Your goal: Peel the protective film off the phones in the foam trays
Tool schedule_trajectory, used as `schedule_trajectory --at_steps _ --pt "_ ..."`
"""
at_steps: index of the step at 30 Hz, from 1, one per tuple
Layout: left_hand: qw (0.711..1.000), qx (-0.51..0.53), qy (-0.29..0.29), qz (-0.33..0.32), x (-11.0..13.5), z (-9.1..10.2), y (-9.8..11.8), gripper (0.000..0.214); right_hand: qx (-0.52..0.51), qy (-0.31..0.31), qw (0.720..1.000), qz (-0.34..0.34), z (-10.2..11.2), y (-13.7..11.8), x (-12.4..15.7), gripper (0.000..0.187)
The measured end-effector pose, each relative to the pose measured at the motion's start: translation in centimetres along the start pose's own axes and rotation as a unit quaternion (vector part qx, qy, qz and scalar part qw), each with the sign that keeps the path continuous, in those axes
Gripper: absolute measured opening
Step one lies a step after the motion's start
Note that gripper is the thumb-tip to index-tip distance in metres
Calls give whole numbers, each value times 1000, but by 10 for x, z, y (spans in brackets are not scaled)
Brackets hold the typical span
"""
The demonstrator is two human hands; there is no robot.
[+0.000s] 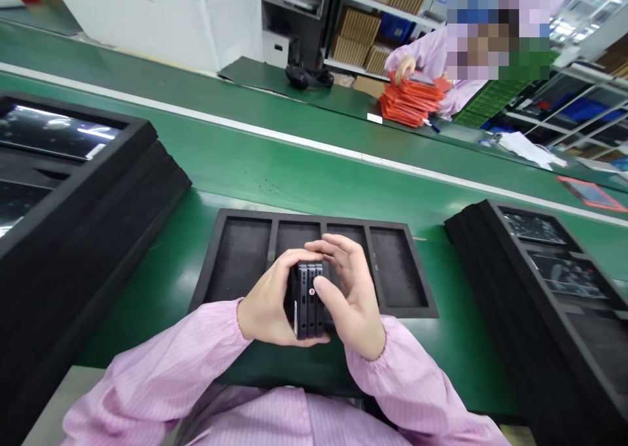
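Observation:
Three dark phone-like devices [303, 308] stand side by side as a tight stack, their port ends facing me. A small round red-and-white sticker marks one end, and a white label shows at the left side. My left hand [265, 307] is closed around the stack from the left. On the other side, my right hand [356, 295] rests its thumb tip on the device ends, its other fingers apart and curved beyond them. Beneath both hands lies a black foam tray [407, 312] with several rectangular compartments; my hands and the devices hide part of it.
Tall stacks of black foam trays stand at left [98, 204] and right [483, 263], glossy-screened devices in their top layers. Across the green bench [275, 165], a co-worker in pink handles a pile of orange-red pouches [407, 102]. An orange-edged device [591, 193] lies far right.

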State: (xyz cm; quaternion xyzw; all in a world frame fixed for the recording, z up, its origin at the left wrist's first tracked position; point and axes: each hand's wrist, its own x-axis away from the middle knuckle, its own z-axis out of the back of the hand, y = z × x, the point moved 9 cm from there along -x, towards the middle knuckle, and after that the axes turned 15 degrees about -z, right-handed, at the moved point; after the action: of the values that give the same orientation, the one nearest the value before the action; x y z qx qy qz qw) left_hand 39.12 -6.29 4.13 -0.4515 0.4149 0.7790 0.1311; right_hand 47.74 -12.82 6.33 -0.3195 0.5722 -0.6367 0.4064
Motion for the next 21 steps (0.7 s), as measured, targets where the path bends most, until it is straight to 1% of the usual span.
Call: schedule_trajectory --at_steps 1,2,3,4,5,6,7,9,11,13,15,16,18,20,21 --pt "1000 -11 2 2 0 3 -2 97 -20 -59 998 8 -4 2 -4 48" --pt "999 -31 6 5 1 7 -4 95 -26 -122 992 17 -9 4 -7 57" --pt "998 -57 12 9 1 12 -6 93 -14 -181 983 26 -13 6 -9 69" --pt "996 -83 19 13 2 18 -8 92 15 -227 973 32 -18 11 -10 84" --pt "994 -102 23 17 3 22 -10 91 56 -251 966 36 -21 17 -12 97" --pt "993 -110 25 20 3 25 -12 91 100 -254 961 37 -24 25 -15 106" --pt "993 -109 26 26 3 27 -14 92 138 -243 960 37 -25 33 -19 112" --pt "995 -92 25 31 4 27 -17 96 175 -198 964 35 -28 47 -28 112" --pt "997 -71 27 33 4 24 -19 102 169 -164 972 27 -30 57 -33 105" --pt "998 -43 31 45 7 22 -23 106 155 -154 976 20 -30 63 -36 98" --pt "997 -10 39 66 11 24 -30 106 139 -138 980 34 -21 59 -34 92" --pt "996 2 45 77 15 26 -32 106 129 -118 983 49 -12 53 -31 89" --pt "994 9 50 98 23 32 -33 103 103 -42 990 85 20 34 -16 85" --pt "994 -6 37 105 28 37 -27 97 91 50 990 91 58 18 14 85" --pt "995 -25 24 95 26 37 -21 91 89 99 987 85 79 11 36 88"
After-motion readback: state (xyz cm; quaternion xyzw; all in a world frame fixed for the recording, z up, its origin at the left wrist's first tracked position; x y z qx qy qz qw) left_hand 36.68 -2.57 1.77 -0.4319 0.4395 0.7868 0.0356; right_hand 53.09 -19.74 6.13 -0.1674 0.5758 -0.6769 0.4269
